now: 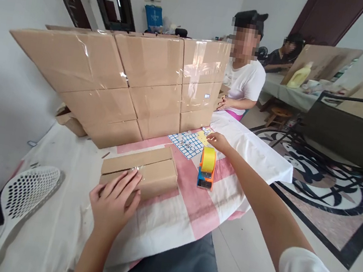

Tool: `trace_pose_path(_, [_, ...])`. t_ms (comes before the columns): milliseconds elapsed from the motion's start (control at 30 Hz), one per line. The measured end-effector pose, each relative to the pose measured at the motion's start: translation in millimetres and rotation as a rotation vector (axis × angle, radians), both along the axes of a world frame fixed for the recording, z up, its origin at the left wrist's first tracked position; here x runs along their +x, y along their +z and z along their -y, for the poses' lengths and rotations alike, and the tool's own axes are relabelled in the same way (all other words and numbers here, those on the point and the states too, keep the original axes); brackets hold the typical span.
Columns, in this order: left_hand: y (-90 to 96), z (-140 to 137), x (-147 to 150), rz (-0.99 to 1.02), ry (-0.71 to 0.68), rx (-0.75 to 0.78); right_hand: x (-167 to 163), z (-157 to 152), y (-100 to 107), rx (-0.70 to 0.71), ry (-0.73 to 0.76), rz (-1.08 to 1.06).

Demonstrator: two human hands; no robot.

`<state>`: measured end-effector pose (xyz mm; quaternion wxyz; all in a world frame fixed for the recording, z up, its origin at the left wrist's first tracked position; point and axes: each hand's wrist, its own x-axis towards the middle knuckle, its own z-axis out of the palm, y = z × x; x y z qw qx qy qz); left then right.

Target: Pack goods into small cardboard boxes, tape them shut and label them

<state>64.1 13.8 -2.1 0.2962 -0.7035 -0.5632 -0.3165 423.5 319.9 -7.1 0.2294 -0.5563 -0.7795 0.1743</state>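
A closed cardboard box lies on the table in front of me, with a seam along its top and a bit of clear tape at the middle. My left hand rests on its near left part, fingers stretched over the top and thumb toward the front side. My right hand reaches out over a sheet of blue-bordered labels, at its yellowish far right part. Its fingers are slightly apart, and nothing shows between them. Just nearer than that hand stands an orange and blue tape dispenser with a yellow roll.
Stacked taped boxes form a wall behind the label sheet. A white perforated scoop lies at left on the cloth-covered table. A person sits beyond the stack; another is farther back. A dark chair stands right.
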Motion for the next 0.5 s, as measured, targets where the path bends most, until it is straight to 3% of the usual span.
trace_pose_path(267, [-0.1, -8, 0, -0.024, -0.005, 0.069, -50, -48, -6, -0.122, 0.466, 0.014])
trace_pose_path(400, [-0.9, -11, -2, -0.035, -0.01, 0.078, -56, -53, -11, -0.144, 0.532, -0.024])
trace_pose_path(500, [-0.9, -12, -4, -0.038, -0.007, 0.078, -47, -51, -16, -0.125, 0.472, -0.099])
